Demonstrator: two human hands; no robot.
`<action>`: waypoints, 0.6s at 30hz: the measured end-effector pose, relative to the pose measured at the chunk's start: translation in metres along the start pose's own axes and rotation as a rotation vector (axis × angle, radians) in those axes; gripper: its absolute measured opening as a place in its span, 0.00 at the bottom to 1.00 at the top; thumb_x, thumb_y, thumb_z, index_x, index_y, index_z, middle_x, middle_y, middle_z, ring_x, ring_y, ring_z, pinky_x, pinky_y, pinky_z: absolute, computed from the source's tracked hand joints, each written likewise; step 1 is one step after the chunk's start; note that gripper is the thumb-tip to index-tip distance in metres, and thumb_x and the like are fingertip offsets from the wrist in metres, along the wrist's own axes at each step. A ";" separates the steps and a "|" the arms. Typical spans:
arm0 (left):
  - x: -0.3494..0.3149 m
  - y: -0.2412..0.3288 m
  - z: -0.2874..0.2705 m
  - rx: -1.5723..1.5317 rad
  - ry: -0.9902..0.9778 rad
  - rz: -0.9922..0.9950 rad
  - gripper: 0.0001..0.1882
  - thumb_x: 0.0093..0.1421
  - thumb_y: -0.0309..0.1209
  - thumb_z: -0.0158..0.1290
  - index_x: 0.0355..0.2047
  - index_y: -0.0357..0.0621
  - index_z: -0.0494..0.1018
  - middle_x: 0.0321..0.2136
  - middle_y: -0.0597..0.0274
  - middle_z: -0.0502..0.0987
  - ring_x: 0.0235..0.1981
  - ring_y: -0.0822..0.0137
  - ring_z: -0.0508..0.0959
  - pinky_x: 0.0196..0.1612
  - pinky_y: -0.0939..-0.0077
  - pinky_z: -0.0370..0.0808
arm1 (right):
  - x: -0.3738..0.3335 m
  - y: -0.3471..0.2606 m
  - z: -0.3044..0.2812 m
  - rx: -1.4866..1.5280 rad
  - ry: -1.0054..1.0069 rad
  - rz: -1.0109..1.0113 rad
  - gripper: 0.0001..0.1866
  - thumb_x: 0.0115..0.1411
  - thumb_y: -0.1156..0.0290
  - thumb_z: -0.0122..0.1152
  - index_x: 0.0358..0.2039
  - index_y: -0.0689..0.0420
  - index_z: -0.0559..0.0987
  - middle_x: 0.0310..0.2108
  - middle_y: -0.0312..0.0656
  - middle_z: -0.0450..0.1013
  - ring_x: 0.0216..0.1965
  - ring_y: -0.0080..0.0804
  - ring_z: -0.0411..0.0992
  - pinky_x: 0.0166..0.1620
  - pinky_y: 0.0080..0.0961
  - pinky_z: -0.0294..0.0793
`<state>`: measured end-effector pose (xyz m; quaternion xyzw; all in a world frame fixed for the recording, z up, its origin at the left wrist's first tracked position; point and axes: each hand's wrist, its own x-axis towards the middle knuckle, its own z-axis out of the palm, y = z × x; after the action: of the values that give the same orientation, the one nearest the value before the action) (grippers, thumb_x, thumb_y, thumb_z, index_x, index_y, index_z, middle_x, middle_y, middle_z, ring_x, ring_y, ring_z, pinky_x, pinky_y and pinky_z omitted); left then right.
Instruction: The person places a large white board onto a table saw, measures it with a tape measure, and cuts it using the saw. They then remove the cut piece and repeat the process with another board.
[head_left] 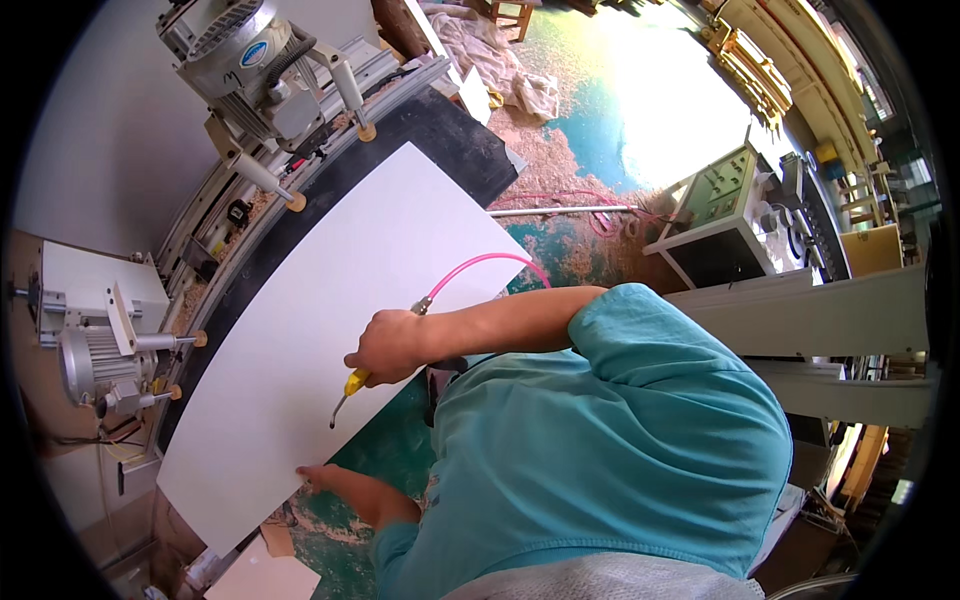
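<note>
- Head view: a large white panel (pixel 330 340) is seen lying flat on a dark-edged worktop (pixel 440 140), its long side running along the row of machine heads, with its near corner overhanging toward the person.
- Head view: an air blow gun (pixel 352 390) with a yellow body and a thin bent metal nozzle is gripped in the right hand (pixel 388 347); the fingers are clenched round the handle. The nozzle tip is held low and slanted at the panel's near edge, judged to be so that the air stream skims along the surface.
- Head view: a pink air hose (pixel 490 262) is seen arching up from the back of the gun and down behind the forearm, thereby kept off the white face.
- Head view: the left hand (pixel 318 478) is laid at the panel's near lower corner, fingers curled on the edge; it is judged that the board is steadied there. Whether the edge is pinched from below cannot be told.
- Head view: a grey drilling motor (pixel 245 55) with wooden-knobbed levers is mounted above the far edge, a second motor unit (pixel 95 340) at the left.
- Head view: sawdust (pixel 545 165) is spread on the green floor (pixel 590 110); a control cabinet (pixel 725 215) stands to the right.
</note>
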<state>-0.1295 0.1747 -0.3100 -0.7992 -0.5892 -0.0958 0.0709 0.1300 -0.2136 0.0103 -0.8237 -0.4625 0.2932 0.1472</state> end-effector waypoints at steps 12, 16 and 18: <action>-0.202 0.202 -0.025 -1.739 -0.346 -0.861 0.32 0.64 0.43 0.55 0.63 0.44 0.60 0.59 0.47 0.67 0.54 0.44 0.74 0.50 0.42 0.77 | -0.174 0.254 -0.027 0.137 -0.279 0.094 0.25 0.61 0.47 0.55 0.52 0.50 0.73 0.36 0.50 0.79 0.39 0.52 0.78 0.42 0.46 0.75; -0.336 0.297 -0.091 -1.943 -0.414 -0.782 0.25 0.68 0.39 0.50 0.62 0.44 0.60 0.56 0.49 0.69 0.54 0.51 0.74 0.52 0.51 0.77 | -0.232 0.388 -0.058 0.090 -0.369 0.117 0.24 0.62 0.46 0.55 0.52 0.47 0.73 0.37 0.49 0.79 0.40 0.51 0.77 0.42 0.44 0.75; -0.394 0.355 -0.118 -1.967 -0.595 -0.812 0.21 0.70 0.34 0.47 0.60 0.38 0.61 0.51 0.52 0.71 0.48 0.57 0.76 0.48 0.56 0.79 | -0.230 0.421 -0.090 -0.041 -0.273 0.200 0.23 0.62 0.48 0.55 0.52 0.46 0.73 0.34 0.49 0.79 0.37 0.51 0.78 0.41 0.44 0.75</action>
<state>0.0885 -0.3231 -0.2888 -0.2449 -0.4679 -0.3427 -0.7769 0.3779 -0.6287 -0.0553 -0.8209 -0.3999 0.4060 0.0360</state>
